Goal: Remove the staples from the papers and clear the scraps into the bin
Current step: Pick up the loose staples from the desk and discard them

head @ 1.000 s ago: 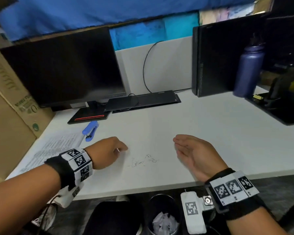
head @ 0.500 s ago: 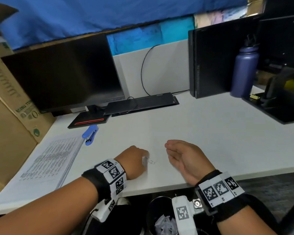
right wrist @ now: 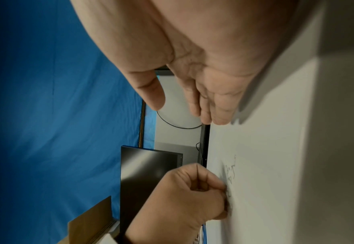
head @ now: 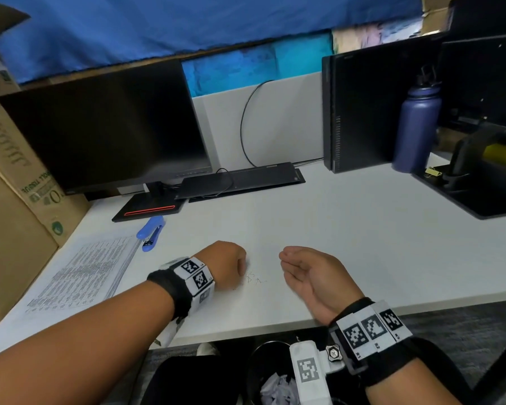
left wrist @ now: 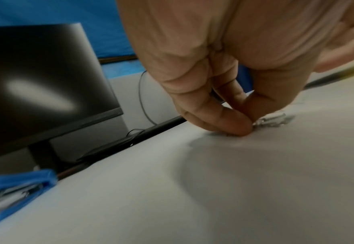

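White counter (head: 333, 244) at an office workstation, with a dark monitor (head: 105, 133) at the back left and blue cloth above.

Loose staples (head: 254, 277) scattered in a small cluster near the front edge, between the two hands. Papers (head: 82, 273) lying flat at the far left, well apart from the cluster, with a blue stapler (head: 151, 232) just beyond their far corner. Bin (head: 263, 372) on the floor below the counter edge, near the right wrist, already holding crumpled paper (head: 278, 390).

Left hand (head: 225, 266) with knuckles up and fingers curled, fingertips (left wrist: 234, 127) bunched against the thumb and touching the counter right at the near side of the cluster. Cannot tell whether any staple is pinched between them.

Right hand (head: 313, 273) relaxed and cupped, holding nothing, little-finger edge toward the counter and palm turned toward the staples, just beside them on the opposite side.

Step in hand, judged from this layout: gathering the removed staples for the bin.

Handling, as a judgement: very light, thin and stiff wire, bent and sharp at the ends, hard to lift off a smooth surface and prone to skid or scatter. Better swept together and slid over the edge into a cupped palm than picked singly. If pinched, taken across the flat crown rather than on the points. Likely risks: pricked fingertips, and stray pieces flicked to the floor.
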